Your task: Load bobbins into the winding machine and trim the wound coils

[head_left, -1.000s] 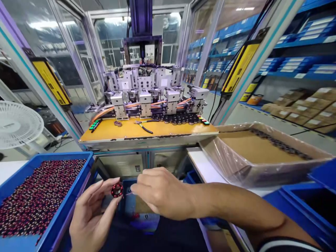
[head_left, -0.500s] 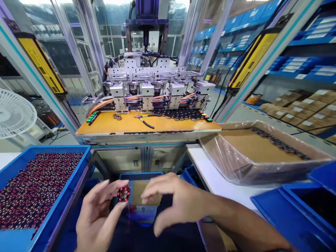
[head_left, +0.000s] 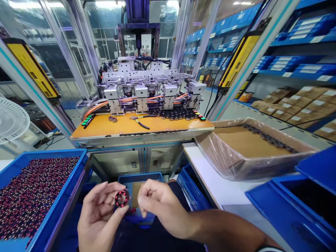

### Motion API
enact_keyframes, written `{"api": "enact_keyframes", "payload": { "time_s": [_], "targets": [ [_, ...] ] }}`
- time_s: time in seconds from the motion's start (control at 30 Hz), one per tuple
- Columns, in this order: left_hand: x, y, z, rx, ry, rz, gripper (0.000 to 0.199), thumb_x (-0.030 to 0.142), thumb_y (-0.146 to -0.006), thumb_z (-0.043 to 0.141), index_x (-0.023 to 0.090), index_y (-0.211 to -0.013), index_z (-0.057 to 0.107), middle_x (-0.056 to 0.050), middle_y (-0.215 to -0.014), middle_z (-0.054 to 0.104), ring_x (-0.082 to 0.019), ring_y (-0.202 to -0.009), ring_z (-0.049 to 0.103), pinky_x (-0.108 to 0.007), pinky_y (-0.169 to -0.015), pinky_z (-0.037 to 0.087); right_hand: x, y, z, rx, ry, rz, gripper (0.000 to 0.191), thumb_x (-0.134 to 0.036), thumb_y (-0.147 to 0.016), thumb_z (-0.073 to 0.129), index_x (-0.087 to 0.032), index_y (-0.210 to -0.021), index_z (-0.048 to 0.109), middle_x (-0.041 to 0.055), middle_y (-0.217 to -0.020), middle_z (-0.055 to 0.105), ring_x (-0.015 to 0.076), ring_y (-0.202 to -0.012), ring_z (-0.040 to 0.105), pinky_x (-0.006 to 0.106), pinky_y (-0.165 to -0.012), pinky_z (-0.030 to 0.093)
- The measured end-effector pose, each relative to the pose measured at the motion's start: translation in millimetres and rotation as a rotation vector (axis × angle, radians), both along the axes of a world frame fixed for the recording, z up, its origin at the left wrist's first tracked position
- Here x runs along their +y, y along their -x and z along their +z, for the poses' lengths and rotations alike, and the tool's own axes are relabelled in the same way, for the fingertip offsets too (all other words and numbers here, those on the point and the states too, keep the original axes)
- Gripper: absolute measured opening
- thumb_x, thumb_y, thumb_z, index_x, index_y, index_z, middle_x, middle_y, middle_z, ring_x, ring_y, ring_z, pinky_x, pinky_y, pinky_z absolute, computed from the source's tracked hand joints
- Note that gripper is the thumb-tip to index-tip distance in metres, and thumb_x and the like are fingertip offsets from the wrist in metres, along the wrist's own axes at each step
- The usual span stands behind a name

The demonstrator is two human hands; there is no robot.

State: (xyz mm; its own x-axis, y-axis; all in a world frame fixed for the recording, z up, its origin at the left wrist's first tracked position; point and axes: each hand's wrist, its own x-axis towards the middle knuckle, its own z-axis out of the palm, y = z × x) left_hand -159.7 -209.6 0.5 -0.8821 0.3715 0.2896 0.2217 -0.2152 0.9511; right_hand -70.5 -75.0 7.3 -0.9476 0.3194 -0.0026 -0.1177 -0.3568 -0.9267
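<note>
Between thumb and fingers, my left hand (head_left: 101, 213) holds a small motor stator (head_left: 121, 198), a dark ring wound with red wire, its open centre facing me. A thin strand seems to hang below it. Just to its right is my right hand (head_left: 165, 206), apart from the stator, with fingers curled and the thumb pressed against them. Whatever those fingers pinch, if anything, is hidden or too fine to see. Below both hands a blue bin (head_left: 140, 176) holds a piece of cardboard (head_left: 135, 194) and a few small red parts.
On the left stands a blue tray (head_left: 84, 155) full of wound stators. Ahead, an orange machine table (head_left: 123, 129) carries pliers (head_left: 140, 122), several dark rings (head_left: 178, 114) and a metal fixture (head_left: 141, 91). A plastic-lined box (head_left: 236, 164) and blue bins (head_left: 278, 203) are on the right.
My right hand has closed from spread fingers into a pinch and turned beside the stator. My left hand keeps hold of the stator, which has tilted slightly. The view has shifted a little.
</note>
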Motion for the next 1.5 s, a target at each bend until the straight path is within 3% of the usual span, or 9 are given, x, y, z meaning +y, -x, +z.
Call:
{"api": "enact_keyframes", "payload": {
  "time_s": [0.23,0.33,0.47,0.67,0.8,1.1,1.2,1.33,1.5],
  "targets": [
    [0,-8,-1.6,0.105,-0.018,-0.09,0.047,0.031,-0.072,0.085,0.032,-0.114,0.063,-0.002,-0.098,0.08,-0.022,-0.088,0.077,-0.033,-0.078,0.066,9,-1,18.3,-0.014,-0.106,0.028,0.056,-0.065,-0.067,0.08,-0.016,-0.076,0.053,-0.0031,-0.072,0.054,0.008,-0.065,0.047,0.024,-0.064,0.038],
    [-4,1,-7.3,0.02,0.001,-0.18,0.045,0.026,-0.072,0.085,0.033,-0.112,0.066,-0.002,-0.099,0.081,-0.022,-0.081,0.078,-0.032,-0.073,0.067,4,-2,12.8,-0.013,-0.085,0.005,0.055,-0.067,-0.074,0.073,-0.016,-0.074,0.052,-0.003,-0.069,0.052,0.0083,-0.064,0.046,0.023,-0.061,0.037],
    [-9,15,-13.8,-0.144,0.038,-0.298,0.022,0.024,-0.069,0.086,0.024,-0.089,0.075,-0.009,-0.101,0.08,-0.023,-0.073,0.077,-0.03,-0.066,0.066,3,-9,0.7,-0.014,-0.083,0.002,0.052,-0.065,-0.079,0.069,-0.017,-0.073,0.051,-0.0024,-0.066,0.052,0.0098,-0.063,0.049,0.024,-0.061,0.04],
    [-3,18,-20.2,-0.156,-0.01,-0.468,0.029,0.02,-0.066,0.087,0.027,-0.094,0.079,-0.009,-0.11,0.075,-0.022,-0.081,0.076,-0.029,-0.069,0.064,17,-9,14.4,-0.054,-0.229,0.008,0.048,-0.058,-0.074,0.076,-0.016,-0.079,0.054,-0.0024,-0.071,0.054,0.009,-0.062,0.048,0.023,-0.059,0.038],
    [-1,16,-23.9,-0.177,0.044,-0.45,0.024,0.016,-0.07,0.084,0.026,-0.092,0.08,-0.009,-0.105,0.075,-0.026,-0.096,0.074,-0.029,-0.078,0.063,18,-6,19.2,-0.108,-0.346,0.02,0.037,-0.047,-0.078,0.074,-0.015,-0.073,0.057,-0.001,-0.068,0.056,0.0095,-0.061,0.049,0.023,-0.057,0.038],
    [-10,18,-24.3,-0.354,0.059,-0.593,0.022,0.023,-0.07,0.084,0.026,-0.092,0.081,-0.01,-0.101,0.075,-0.017,-0.064,0.071,-0.027,-0.057,0.061,45,-12,21.6,-0.234,-0.287,0.193,0.039,-0.047,-0.073,0.079,-0.015,-0.07,0.058,-0.0046,-0.061,0.054,0.0072,-0.057,0.047,0.021,-0.055,0.039],
    [-10,16,-24.9,-0.35,0.114,-0.567,0.022,0.024,-0.067,0.086,0.025,-0.089,0.082,-0.011,-0.101,0.076,-0.021,-0.072,0.073,-0.029,-0.062,0.062,47,-11,26.6,-0.256,-0.302,0.236,0.039,-0.047,-0.069,0.082,-0.015,-0.074,0.06,-0.0045,-0.062,0.055,0.0075,-0.057,0.047,0.021,-0.055,0.039],
    [-9,12,-24.6,-0.431,0.182,-0.433,0.029,0.031,-0.057,0.092,0.024,-0.083,0.082,-0.011,-0.102,0.076,-0.026,-0.089,0.073,-0.032,-0.076,0.062,43,-10,24.1,-0.218,-0.374,0.278,0.021,-0.033,-0.08,0.07,-0.014,-0.077,0.063,-0.0022,-0.069,0.06,0.0077,-0.063,0.051,0.022,-0.061,0.041],
    [-9,7,-11.4,-0.431,0.201,-0.527,0.028,0.038,-0.059,0.091,0.022,-0.08,0.082,-0.012,-0.092,0.076,-0.022,-0.069,0.072,-0.031,-0.062,0.061,60,-15,21.4,-0.257,-0.501,0.271,0.014,-0.026,-0.081,0.066,-0.014,-0.074,0.064,-0.0025,-0.068,0.059,0.0082,-0.063,0.051,0.022,-0.061,0.041]
  ]
}}
